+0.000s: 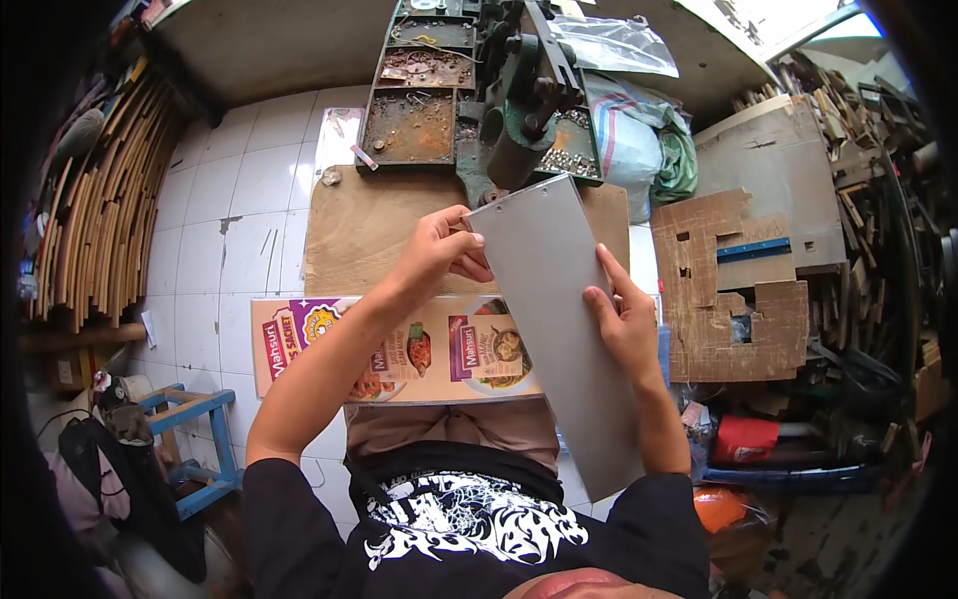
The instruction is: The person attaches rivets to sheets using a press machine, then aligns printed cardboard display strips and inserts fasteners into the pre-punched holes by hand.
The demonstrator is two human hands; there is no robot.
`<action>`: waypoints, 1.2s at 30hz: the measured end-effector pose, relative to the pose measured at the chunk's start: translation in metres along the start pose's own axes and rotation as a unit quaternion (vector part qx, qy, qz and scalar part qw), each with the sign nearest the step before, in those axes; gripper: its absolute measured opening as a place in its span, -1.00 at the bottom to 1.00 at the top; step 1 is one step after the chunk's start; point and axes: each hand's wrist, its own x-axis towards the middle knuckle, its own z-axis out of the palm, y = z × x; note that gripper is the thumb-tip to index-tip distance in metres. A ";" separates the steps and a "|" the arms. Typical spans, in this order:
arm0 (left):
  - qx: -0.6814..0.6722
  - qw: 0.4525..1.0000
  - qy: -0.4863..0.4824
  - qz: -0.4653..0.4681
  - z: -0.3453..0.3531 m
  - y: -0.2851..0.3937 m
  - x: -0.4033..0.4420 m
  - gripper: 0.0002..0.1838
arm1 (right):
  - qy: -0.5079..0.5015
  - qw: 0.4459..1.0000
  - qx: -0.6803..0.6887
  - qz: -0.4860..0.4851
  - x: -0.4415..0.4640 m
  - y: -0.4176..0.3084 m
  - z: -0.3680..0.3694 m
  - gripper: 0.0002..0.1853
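A long grey flat panel (559,299) is held at a slant between my two hands, with small holes near its far edge. My left hand (451,248) pinches its far left corner, with the fingers partly behind it. On the opposite long edge, my right hand (624,314) has its thumb on the face and its fingers along the side. The panel's far end is close to the foot of a dark green hand press (519,145); whether they touch I cannot tell. Below my left forearm lies a printed panel (429,349) with food pictures, across my lap.
A wooden board (369,240) lies under the press. Beside the press, a compartmented tray (457,125) holds small metal parts. Stacked strips (110,200) lean at left above a blue stool frame (215,429). Cut brown boards (699,329) and plastic sacks (629,130) are at right.
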 end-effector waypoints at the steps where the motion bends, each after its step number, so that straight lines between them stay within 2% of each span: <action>1: 0.006 1.000 -0.016 0.008 0.000 0.001 -0.001 -0.79 | 0.010 0.999 -0.050 -0.006 -0.006 -0.005 -0.002 -0.41; 2: 0.008 1.000 -0.018 0.010 0.000 0.003 -0.002 -0.79 | 0.019 0.995 -0.101 -0.011 -0.011 -0.008 -0.003 -0.41; 8: 0.035 0.991 -0.084 0.095 0.010 0.017 -0.010 -0.59 | 0.093 0.977 -0.157 -0.111 -0.041 -0.026 -0.002 -0.42; 12: 0.059 0.992 -0.049 0.101 0.025 0.035 -0.025 -0.62 | 0.096 0.976 -0.157 -0.115 -0.056 -0.035 0.001 -0.42; 14: 0.084 0.992 -0.027 0.093 0.029 0.041 -0.035 -0.65 | 0.122 0.959 -0.146 -0.210 -0.059 -0.035 0.004 -0.46; 17: 0.121 0.989 0.017 0.088 0.034 0.044 -0.051 -0.72 | 0.114 0.966 -0.135 -0.190 -0.066 -0.038 0.007 -0.53; 19: 0.109 0.974 0.058 0.192 0.039 0.038 -0.061 -0.79 | 0.099 0.970 -0.121 -0.185 -0.068 -0.039 0.007 -0.54; 20: 0.158 0.966 0.059 0.195 0.046 0.048 -0.075 -0.69 | 0.084 0.974 -0.111 -0.177 -0.068 -0.040 0.006 -0.55; 21: 0.159 0.966 0.058 0.197 0.050 0.053 -0.084 -0.69 | 0.085 0.974 -0.110 -0.179 -0.067 -0.042 0.006 -0.55; 22: 0.087 0.963 -0.012 0.254 0.054 0.056 -0.091 -0.60 | 0.034 0.990 0.034 -0.136 -0.065 -0.045 0.006 -0.56; 23: 0.013 0.948 -0.083 0.306 0.056 0.056 -0.095 -0.52 | -0.019 0.980 0.178 -0.088 -0.063 -0.047 0.005 -0.56; 24: -0.022 0.936 -0.136 0.325 0.057 0.054 -0.097 -0.38 | -0.045 0.972 0.220 -0.063 -0.060 -0.047 0.004 -0.57; 25: -0.022 0.935 -0.138 0.326 0.061 0.054 -0.101 -0.38 | -0.071 0.962 0.260 -0.039 -0.055 -0.045 0.003 -0.58; 26: 0.016 0.941 -0.078 0.329 0.069 0.059 -0.105 -0.39 | -0.176 0.905 0.386 -0.032 -0.051 -0.041 0.001 -0.49; 27: 0.054 0.942 -0.016 0.331 0.076 0.061 -0.107 -0.39 | -0.282 0.816 0.505 0.008 -0.047 -0.037 -0.001 -0.38; 28: 0.098 0.953 0.040 0.284 0.079 0.061 -0.108 -0.34 | -0.372 0.723 0.579 0.067 -0.043 -0.032 -0.004 -0.26; 29: 0.098 0.952 0.040 0.287 0.083 0.059 -0.107 -0.34 | -0.409 0.655 0.629 0.082 -0.042 -0.044 0.001 -0.14; 30: 0.083 0.957 0.064 0.270 0.085 0.055 -0.104 -0.32 | -0.417 0.608 0.656 0.159 -0.039 -0.043 0.002 0.04; 31: 0.070 0.961 0.087 0.254 0.086 0.052 -0.102 -0.28 | -0.420 0.609 0.654 0.156 -0.040 -0.049 0.003 0.04; 33: 0.072 0.960 0.059 0.263 0.084 0.053 -0.103 -0.23 | -0.473 0.571 0.642 0.195 -0.041 -0.065 0.007 0.00; 34: 0.042 0.967 0.021 0.249 0.085 0.054 -0.105 -0.26 | -0.508 0.529 0.656 0.179 -0.041 -0.063 0.018 -0.01; 35: 0.011 0.973 -0.018 0.232 0.086 0.056 -0.109 -0.28 | -0.509 0.529 0.655 0.178 -0.045 -0.062 0.024 -0.01; 36: 0.004 0.972 -0.022 0.234 0.087 0.057 -0.113 -0.40 | -0.520 0.483 0.678 0.191 -0.049 -0.061 0.029 0.04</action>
